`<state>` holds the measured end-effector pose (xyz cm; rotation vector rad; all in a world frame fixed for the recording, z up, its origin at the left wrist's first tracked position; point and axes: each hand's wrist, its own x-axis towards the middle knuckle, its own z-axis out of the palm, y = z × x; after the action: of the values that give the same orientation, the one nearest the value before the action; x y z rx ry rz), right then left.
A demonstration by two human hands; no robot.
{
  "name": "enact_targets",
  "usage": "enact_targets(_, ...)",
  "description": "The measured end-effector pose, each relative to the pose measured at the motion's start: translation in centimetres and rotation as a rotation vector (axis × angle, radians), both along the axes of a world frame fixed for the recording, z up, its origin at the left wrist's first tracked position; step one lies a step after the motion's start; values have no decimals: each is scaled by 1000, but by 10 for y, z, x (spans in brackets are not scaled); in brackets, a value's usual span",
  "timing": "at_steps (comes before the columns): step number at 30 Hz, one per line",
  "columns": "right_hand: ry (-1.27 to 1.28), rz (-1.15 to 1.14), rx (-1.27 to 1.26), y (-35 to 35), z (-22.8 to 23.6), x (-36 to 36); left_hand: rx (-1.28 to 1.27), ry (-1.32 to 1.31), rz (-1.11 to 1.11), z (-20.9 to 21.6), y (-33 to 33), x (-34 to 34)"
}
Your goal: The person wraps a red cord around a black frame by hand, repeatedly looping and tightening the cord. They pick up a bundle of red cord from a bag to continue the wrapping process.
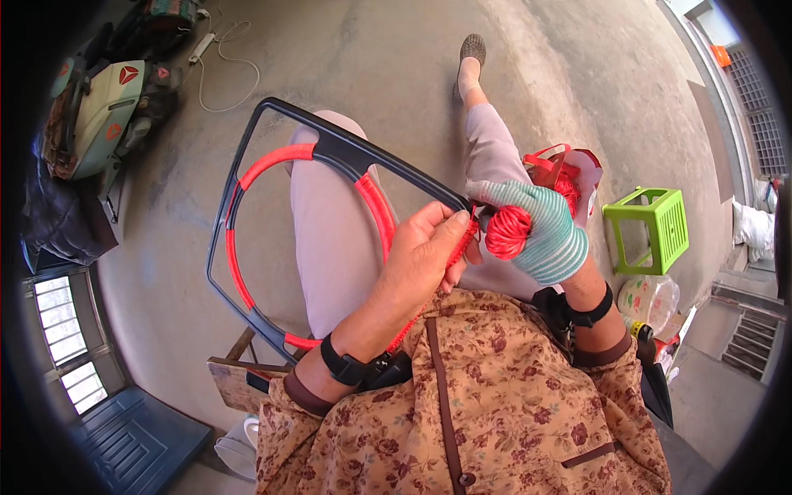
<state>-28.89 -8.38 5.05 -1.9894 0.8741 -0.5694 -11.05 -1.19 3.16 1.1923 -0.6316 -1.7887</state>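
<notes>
A black frame (396, 165) with a round inner ring rests across my lap, tilted to the left. Red cord (378, 210) is wound tightly round stretches of the ring, with bare black parts between. My left hand (425, 252), bare, is closed on the frame's right corner, where red wrapping runs down the near side. My right hand (549, 235) wears a pale green and white striped glove and is closed round a ball of red cord (507, 232), right beside that corner. The spot between the two hands is partly covered by my fingers.
Past my right hand, a bag (587, 169) holds more red cord. A green plastic stool (672, 231) and a clear plastic jar (652, 301) stand to the right. A scooter (111, 115), a power strip (200, 49) and a wooden bench (235, 386) are on the left.
</notes>
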Motion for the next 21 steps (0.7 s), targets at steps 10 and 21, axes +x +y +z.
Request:
enact_targets(10, 185, 115, -607, -2, -3, 1, 30, 24, 11, -7, -3, 0)
enact_targets(21, -44, -173, 176, 0, -9, 14, 45, -30, 16, -4, -1, 1)
